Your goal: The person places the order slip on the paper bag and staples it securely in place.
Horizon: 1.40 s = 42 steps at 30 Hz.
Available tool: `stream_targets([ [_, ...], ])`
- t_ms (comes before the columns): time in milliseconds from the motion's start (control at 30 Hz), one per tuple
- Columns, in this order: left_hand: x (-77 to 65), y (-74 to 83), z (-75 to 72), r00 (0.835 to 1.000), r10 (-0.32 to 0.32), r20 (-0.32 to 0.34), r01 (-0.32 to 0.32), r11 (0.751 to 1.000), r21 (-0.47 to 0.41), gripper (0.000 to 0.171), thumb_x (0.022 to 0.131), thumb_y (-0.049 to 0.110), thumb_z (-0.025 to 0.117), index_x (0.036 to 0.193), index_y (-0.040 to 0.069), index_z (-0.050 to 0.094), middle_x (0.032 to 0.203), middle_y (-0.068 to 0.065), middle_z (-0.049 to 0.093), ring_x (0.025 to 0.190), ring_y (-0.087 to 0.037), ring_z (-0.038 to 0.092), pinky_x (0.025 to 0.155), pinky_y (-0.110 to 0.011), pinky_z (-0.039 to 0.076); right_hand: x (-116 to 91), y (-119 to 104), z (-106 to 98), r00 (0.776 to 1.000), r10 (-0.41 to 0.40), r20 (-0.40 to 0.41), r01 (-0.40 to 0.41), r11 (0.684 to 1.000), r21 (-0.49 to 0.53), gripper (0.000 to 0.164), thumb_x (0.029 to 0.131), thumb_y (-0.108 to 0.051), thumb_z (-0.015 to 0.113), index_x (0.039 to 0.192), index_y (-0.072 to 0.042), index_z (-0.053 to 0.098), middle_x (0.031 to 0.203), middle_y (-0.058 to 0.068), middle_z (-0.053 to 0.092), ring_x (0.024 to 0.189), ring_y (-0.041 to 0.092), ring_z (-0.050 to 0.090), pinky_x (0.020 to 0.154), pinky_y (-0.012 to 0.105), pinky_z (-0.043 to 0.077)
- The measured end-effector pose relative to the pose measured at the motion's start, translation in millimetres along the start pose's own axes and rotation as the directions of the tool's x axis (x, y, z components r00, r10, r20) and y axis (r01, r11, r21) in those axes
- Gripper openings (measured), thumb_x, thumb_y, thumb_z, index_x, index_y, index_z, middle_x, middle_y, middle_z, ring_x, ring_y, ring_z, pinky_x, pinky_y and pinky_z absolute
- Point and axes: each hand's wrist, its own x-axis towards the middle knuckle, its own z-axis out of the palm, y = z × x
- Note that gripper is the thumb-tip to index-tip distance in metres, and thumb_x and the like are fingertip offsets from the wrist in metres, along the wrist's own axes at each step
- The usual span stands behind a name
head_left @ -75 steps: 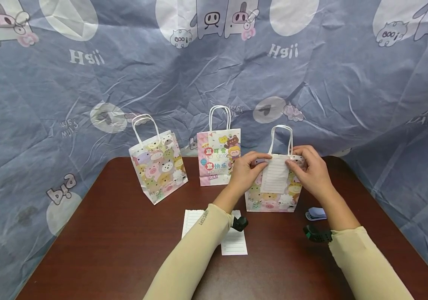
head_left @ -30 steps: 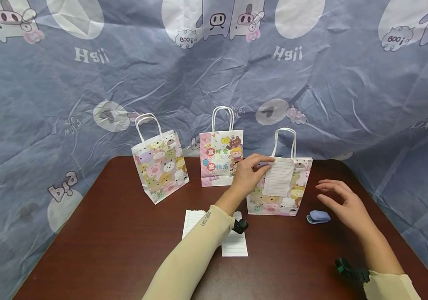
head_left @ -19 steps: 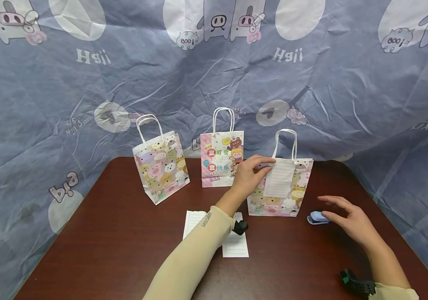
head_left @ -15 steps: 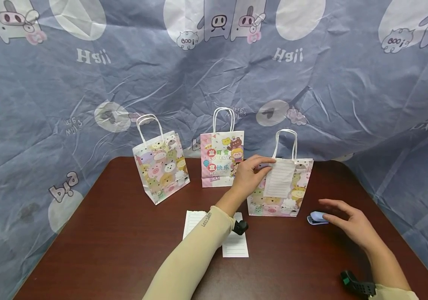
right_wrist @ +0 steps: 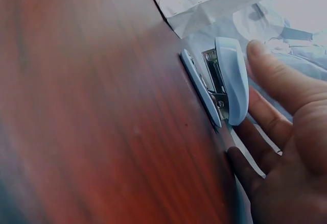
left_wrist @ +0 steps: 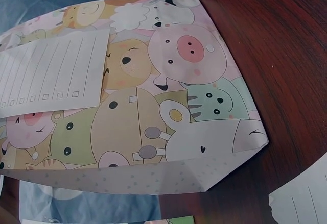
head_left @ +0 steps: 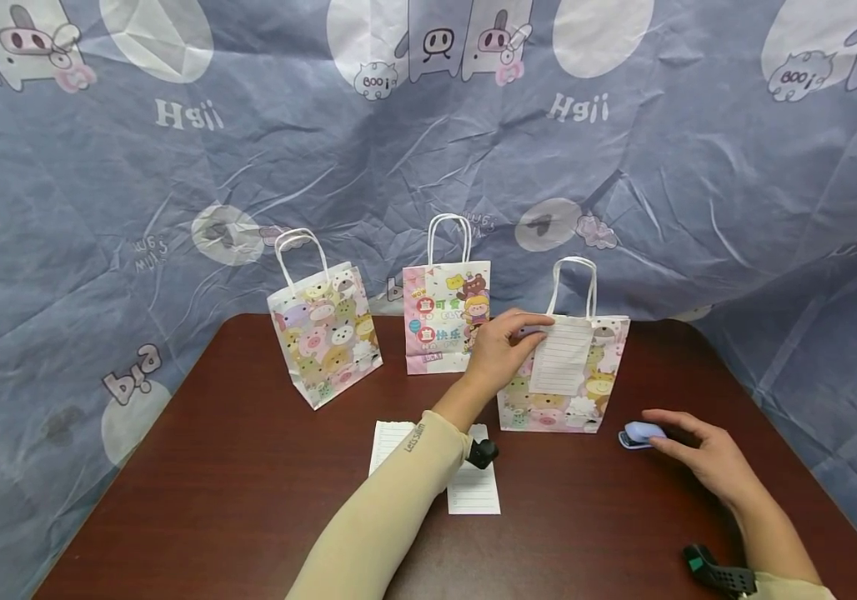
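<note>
My left hand (head_left: 499,350) pinches the top left corner of a lined paper slip (head_left: 561,358) against the front of an animal-print paper gift bag (head_left: 548,417) with white handles. In the left wrist view, the slip (left_wrist: 56,73) lies flat over the bag's print (left_wrist: 189,55); the left fingertips are not visible there. On the table to the right, my right hand (head_left: 709,454) is at a small light-blue stapler (head_left: 642,433). The right wrist view has its thumb beside the stapler's top (right_wrist: 236,81), a slight gap between, and the other fingers loosely bent behind it.
An animal-print gift bag (head_left: 327,337) stands at the left and a pink-and-white one (head_left: 436,333) at the middle back. More lined slips (head_left: 473,490) lie partly under the left forearm. A blue printed cloth (head_left: 323,150) hangs behind the dark red table (head_left: 248,492).
My right hand has let go of the slip's right corner and moved right and down to the stapler. The left hand has kept its pinch at the slip's corner.
</note>
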Motion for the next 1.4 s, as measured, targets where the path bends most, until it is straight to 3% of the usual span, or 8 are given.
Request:
stream_targets([
  [200,-0.2,-0.3,-0.6,1.0,0.009,-0.012,-0.009,1.0,0.015,0.021,0.091,0.013,0.073,0.111,0.016,0.076,0.105,0.0,0.073,0.095,-0.006,0.068,0.079,-0.009,0.051,2.2,2.3,2.9,1.0,0.024,-0.009,-0.024,0.998,-0.053,0.041,0.091,-0.032,0.073,0.127,-0.013,0.068,0.108,-0.031,0.061,0.094,-0.01,0.052,0.076,0.011,0.04],
  [533,-1.2,1.2,-0.6,1.0,0.012,-0.01,-0.011,0.999,0.031,0.02,0.091,0.014,0.073,0.11,0.016,0.077,0.101,0.0,0.073,0.074,0.0,0.057,0.067,-0.007,0.045,-0.9,2.0,2.9,0.997,0.077,-0.003,-0.077,0.995,-0.056,0.04,0.093,-0.036,0.071,0.126,-0.013,0.067,0.108,-0.028,0.059,0.092,-0.008,0.052,0.074,0.014,0.043],
  [867,-0.6,1.1,-0.7,1.0,0.018,-0.015,-0.018,1.0,0.008,0.021,0.09,0.012,0.073,0.11,0.014,0.077,0.103,-0.002,0.074,0.089,-0.008,0.07,0.075,-0.01,0.052,-0.7,0.1,5.1,0.998,0.02,-0.053,-0.022,0.999,-0.033,0.033,0.095,-0.026,0.069,0.122,-0.008,0.066,0.104,-0.028,0.061,0.089,-0.007,0.053,0.072,0.014,0.042],
  [1033,-0.5,0.8,0.2,1.0,0.011,-0.015,-0.011,1.0,0.026,0.021,0.09,0.013,0.073,0.111,0.016,0.077,0.102,0.0,0.073,0.084,-0.005,0.068,0.072,-0.008,0.05,-0.4,1.3,4.7,0.995,-0.021,-0.092,0.022,1.0,0.001,0.031,0.094,-0.018,0.071,0.122,-0.006,0.065,0.105,-0.03,0.06,0.09,-0.007,0.054,0.072,0.013,0.042],
  [1300,-0.6,0.3,0.4,1.0,0.0,-0.01,0.001,0.999,0.046,0.021,0.091,0.015,0.073,0.111,0.018,0.077,0.1,0.001,0.072,0.074,0.0,0.06,0.067,-0.006,0.045,0.3,-4.5,4.7,0.99,-0.033,-0.134,0.053,0.988,0.147,0.03,0.094,-0.007,0.068,0.122,-0.002,0.062,0.1,-0.025,0.064,0.084,-0.005,0.06,0.07,0.014,0.049],
  [1400,-0.3,0.4,-0.2,1.0,0.011,-0.014,-0.01,0.999,0.045,0.021,0.091,0.014,0.073,0.111,0.017,0.077,0.101,0.001,0.073,0.076,-0.001,0.062,0.067,-0.007,0.046,1.0,-7.6,4.3,0.99,-0.037,-0.134,0.081,0.937,0.341,0.03,0.094,-0.001,0.065,0.124,0.0,0.061,0.1,-0.017,0.066,0.085,-0.003,0.064,0.072,0.016,0.055],
])
